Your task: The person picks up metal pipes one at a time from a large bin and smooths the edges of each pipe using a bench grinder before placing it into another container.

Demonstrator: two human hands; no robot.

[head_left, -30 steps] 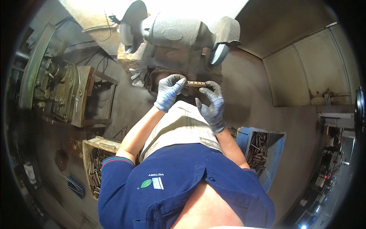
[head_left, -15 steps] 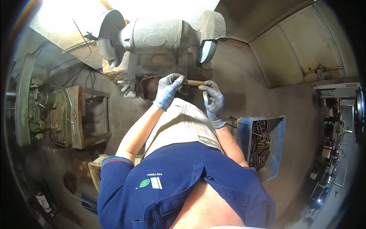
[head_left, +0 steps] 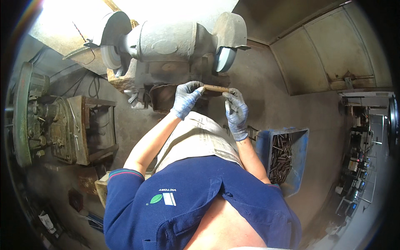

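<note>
Both gloved hands hold one short brown rod (head_left: 216,88) level in front of a bench grinder (head_left: 171,43). The left hand (head_left: 186,98) pinches the rod's left end between fingertips and thumb; the right hand (head_left: 236,111) grips the right end from below with curled fingers. The rod sits just below the grinder's right wheel (head_left: 225,58), near it but, as far as the view shows, not touching it.

The main risk, as I judge it, is how close the fingers are to that wheel. Whether the wheel is turning cannot be told here. If it is, a rod held only by its ends could catch on the stone, kick downward and pull a glove in with it. The fingertip hold on the left end looks light, so a snag could also twist the rod out of that hand. It might then drop to the floor or toward the blue bin (head_left: 263,143) of similar rods (head_left: 280,156) at the person's right. Sparks or grit could reach the paper apron (head_left: 200,139) covering the lap.
</note>
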